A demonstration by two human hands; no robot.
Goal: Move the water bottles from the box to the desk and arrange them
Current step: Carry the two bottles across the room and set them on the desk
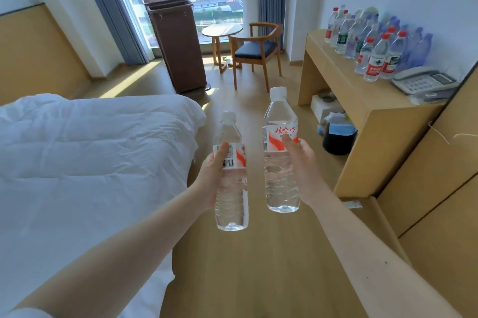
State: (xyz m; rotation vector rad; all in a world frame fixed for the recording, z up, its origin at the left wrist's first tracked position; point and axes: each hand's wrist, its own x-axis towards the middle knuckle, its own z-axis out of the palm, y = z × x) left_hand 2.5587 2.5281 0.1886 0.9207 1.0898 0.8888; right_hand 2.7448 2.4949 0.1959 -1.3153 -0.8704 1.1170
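My left hand grips a clear water bottle with a white cap and a red-and-white label, held upright over the floor. Beside it, my right hand grips a second, like bottle, upright and slightly higher. The two bottles stand side by side without touching. The wooden desk is off to the right, with several bottles standing in rows along the wall on its top. The box is out of view.
A grey telephone sits on the near end of the desk. Under the desk are a dark bin and a white box. A white bed fills the left. A chair, round table and brown cart stand by the window.
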